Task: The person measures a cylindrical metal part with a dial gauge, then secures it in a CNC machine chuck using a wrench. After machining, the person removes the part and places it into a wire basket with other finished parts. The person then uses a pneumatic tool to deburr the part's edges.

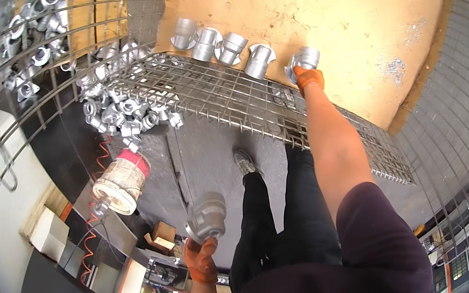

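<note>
My left hand (202, 259), in an orange glove, grips a grey cast metal fitting (208, 215) low in front of my body, outside the wire cage. My right hand (309, 80), gloved the same way, reaches over the cage edge and is closed on another silver metal fitting (306, 57). That fitting rests on the brown cardboard sheet (307, 9). To its left stands a row of several similar fittings (230, 48) along the near edge of the cardboard. The right fingertips are partly hidden behind the fitting.
Wire mesh (225, 92) borders the cardboard on the near side. A heap of metal fittings (128, 113) lies at the left, with more fittings (46, 9) beyond the left mesh. Below the heap hangs a dirty white and pink bucket (122, 180) beside a coiled red hose (88, 240).
</note>
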Motion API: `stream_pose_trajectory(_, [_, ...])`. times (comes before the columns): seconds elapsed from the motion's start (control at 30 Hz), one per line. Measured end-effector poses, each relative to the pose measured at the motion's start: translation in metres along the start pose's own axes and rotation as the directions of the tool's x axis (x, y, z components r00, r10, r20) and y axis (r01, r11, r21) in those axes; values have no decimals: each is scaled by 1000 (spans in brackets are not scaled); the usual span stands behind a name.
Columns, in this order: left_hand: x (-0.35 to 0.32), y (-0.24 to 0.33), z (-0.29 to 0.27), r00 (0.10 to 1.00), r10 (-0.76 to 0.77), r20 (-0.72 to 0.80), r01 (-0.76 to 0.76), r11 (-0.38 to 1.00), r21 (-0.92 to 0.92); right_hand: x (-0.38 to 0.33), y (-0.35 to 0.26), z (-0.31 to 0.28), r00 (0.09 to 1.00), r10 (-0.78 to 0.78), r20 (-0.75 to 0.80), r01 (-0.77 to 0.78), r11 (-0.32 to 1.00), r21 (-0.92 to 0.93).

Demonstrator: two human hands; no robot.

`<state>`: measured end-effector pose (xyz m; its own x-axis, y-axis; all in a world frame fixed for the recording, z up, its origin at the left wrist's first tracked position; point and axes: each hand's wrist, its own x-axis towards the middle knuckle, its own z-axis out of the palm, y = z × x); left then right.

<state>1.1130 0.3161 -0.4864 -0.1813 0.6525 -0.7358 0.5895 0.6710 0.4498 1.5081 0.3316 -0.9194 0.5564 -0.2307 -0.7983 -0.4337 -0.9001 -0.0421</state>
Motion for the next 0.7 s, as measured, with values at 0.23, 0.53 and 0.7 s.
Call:
stream_pose_trajectory(0.23, [11,-96,-53,965,-202,170,188,978,92,1,-3,72,989,88,116,-72,988,-133])
stream_pose_trajectory(0.53, [52,36,63,832,493,254,-529,843,97,-9,-11,-30,820,-205,534,472,770,-429])
stream_pose_trajectory(0.7, [64,122,108,583,732,352,-783,622,5,-145,-27,-166,566,-452,690,441,873,210])
